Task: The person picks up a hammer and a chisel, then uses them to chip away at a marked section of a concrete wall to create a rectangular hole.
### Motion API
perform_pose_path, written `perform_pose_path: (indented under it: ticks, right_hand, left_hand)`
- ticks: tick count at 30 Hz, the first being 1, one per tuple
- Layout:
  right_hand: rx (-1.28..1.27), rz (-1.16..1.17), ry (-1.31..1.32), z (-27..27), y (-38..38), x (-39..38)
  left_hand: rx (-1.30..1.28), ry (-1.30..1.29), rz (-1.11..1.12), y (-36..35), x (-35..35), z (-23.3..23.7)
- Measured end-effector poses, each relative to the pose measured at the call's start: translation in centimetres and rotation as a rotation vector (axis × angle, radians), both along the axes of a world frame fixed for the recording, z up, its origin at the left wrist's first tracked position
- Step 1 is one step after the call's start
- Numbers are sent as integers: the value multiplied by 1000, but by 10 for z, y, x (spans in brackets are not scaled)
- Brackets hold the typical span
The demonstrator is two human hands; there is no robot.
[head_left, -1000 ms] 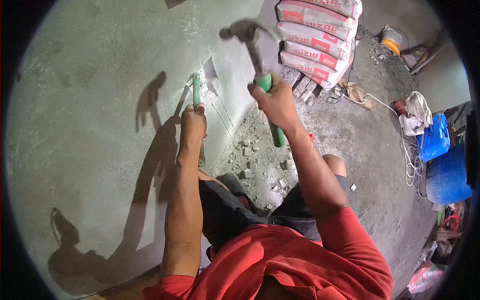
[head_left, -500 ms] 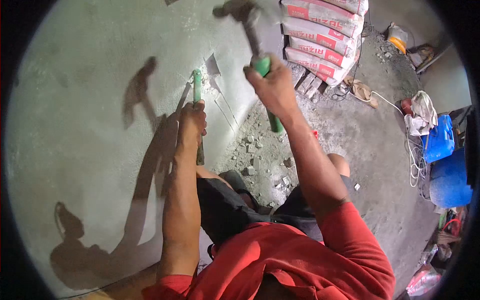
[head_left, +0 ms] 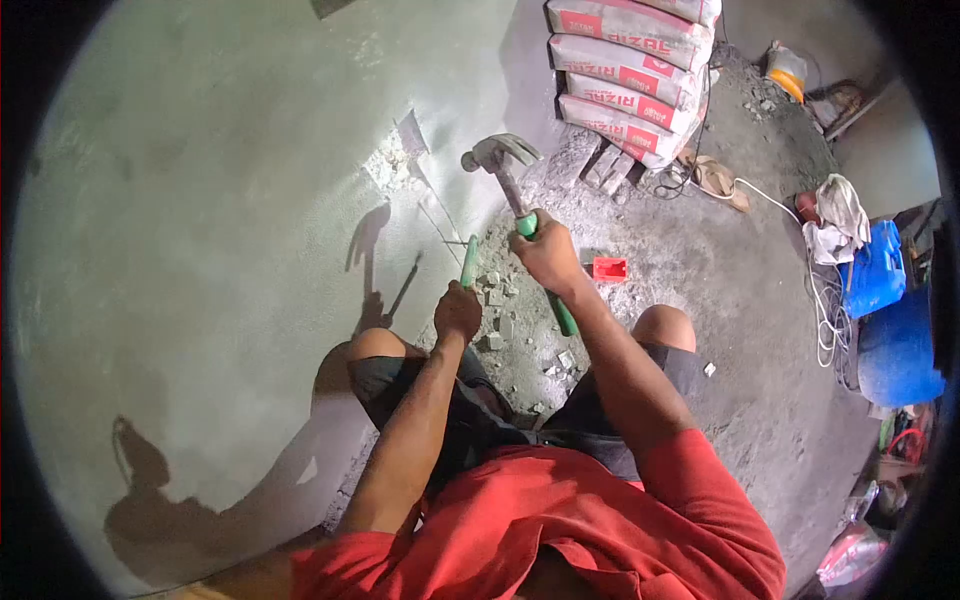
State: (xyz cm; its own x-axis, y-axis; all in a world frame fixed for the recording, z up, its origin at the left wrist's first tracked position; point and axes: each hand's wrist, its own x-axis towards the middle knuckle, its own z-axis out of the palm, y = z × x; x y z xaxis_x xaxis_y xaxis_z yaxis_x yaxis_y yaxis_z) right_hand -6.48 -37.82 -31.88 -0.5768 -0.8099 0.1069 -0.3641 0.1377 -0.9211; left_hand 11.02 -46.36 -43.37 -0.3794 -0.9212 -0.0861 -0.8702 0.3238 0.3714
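On the left, the view is filled by a plastered wall [head_left: 250, 200], grey and mostly smooth, broken by a rough, pale chipped patch [head_left: 392, 168]. Beside it a dusty grey floor [head_left: 770, 340] is spread. Near the wall, bulging white sacks [head_left: 630, 95], printed in red, are stacked; their contents are hidden. At the far right a rounded blue drum [head_left: 900, 355] and a smaller blue jerrycan [head_left: 874, 272] are placed, their insides not visible. A crumpled white cloth [head_left: 840, 215] is heaped beside the jerrycan, and a white cord [head_left: 822, 330] is looped nearby.

A claw hammer [head_left: 512, 190], metal-headed and green-gripped, is held in the closed fingers of the right hand [head_left: 552, 260]. A green-handled tool [head_left: 470, 262] is clasped by the wrapped fingers of the left hand [head_left: 458, 314], just beside the hammer and well below the patch. On the floor by the right wrist, a red box [head_left: 609, 269] is set. Between the knees, angular rubble [head_left: 495, 298] is scattered.
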Motion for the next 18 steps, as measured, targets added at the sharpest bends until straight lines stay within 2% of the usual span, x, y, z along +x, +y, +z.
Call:
perform_pose_path:
  ticks: [1, 3, 5, 8, 12, 14, 17, 18]
  right_hand:
    - [7, -8, -9, 4, 8, -4]
    - [59, 20, -100, 11, 18, -14]
    - [20, 15, -90, 1, 16, -21]
    - [-100, 63, -140, 5, 16, -18]
    - [-109, 104, -177, 22, 14, -13]
    - [-142, 121, -117, 33, 14, -9]
    - [-144, 110, -97, 79, 16, -1]
    - [-194, 112, -96, 89, 15, 1]
  left_hand:
    - [38, 53, 54, 9, -4, 20]
    - [-8, 329, 6, 7, -2, 60]
    - [-30, 441, 46, -1, -4, 109]
    - [-93, 437, 39, -19, 3, 146]
    - [-112, 459, 125, -36, 10, 164]
    - [-100, 447, 151, -33, 11, 167]
    - [-10, 492, 207, -52, 15, 141]
    - [39, 494, 183, -49, 16, 150]
